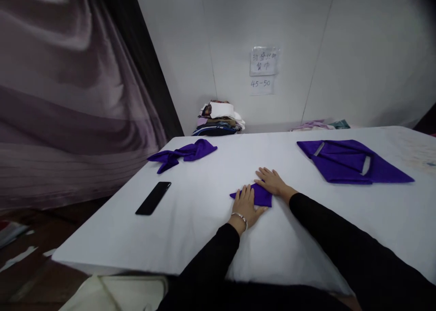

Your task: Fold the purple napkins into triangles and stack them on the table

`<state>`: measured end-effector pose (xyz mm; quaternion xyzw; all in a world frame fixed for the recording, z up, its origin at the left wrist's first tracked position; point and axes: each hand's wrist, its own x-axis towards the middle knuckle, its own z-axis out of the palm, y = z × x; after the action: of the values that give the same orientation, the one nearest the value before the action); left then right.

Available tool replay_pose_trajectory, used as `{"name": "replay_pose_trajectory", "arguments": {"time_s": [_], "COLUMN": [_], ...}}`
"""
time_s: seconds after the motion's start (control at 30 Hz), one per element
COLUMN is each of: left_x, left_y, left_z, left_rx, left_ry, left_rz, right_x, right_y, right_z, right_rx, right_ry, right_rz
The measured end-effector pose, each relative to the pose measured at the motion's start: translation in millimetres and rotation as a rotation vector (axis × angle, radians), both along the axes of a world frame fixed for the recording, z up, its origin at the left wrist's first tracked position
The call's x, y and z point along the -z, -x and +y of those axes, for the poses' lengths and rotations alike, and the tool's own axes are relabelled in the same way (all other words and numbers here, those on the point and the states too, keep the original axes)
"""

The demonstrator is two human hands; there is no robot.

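Note:
A small folded purple cloth [262,197] lies flat on the white-covered table [204,229], with a pointed corner showing at its left. My left hand [245,206], a bracelet at its wrist, rests palm down over the cloth's left part, fingers stretched out and thumb apart. Across the cloth's upper right edge lies my right hand [271,182], also flat with its fingers extended. Parts of the cloth are hidden under both hands.
A twisted purple cloth [185,154] lies at the back left, a larger folded purple cloth [350,162] at the right. A black phone [153,198] is left of my hands. Behind the table are stacked fabrics [218,119] and a wall with paper signs [264,67].

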<state>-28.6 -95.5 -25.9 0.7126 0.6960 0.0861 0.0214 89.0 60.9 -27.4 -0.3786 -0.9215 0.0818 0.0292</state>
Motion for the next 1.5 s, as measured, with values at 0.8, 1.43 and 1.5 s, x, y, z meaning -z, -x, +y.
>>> {"name": "replay_pose_trajectory", "arguments": {"time_s": [0.8,1.43,1.5], "left_x": [-20.4,-16.6,-15.5], "left_y": [47.5,58.5,59.6], "left_z": [-21.2,-15.9,-17.8], "left_rx": [-0.302,-0.266,-0.228], "left_ry": [-0.131,-0.149,-0.152], "left_rz": [-0.165,-0.214,-0.204], "right_x": [5.8,1.8,0.9], "right_y": [-2.6,-28.9,-32.0], "right_z": [7.0,2.1,6.8], "right_rx": [-0.007,-0.182,-0.184], "right_ry": [0.075,0.197,0.269], "right_rz": [0.082,0.180,0.211]}}
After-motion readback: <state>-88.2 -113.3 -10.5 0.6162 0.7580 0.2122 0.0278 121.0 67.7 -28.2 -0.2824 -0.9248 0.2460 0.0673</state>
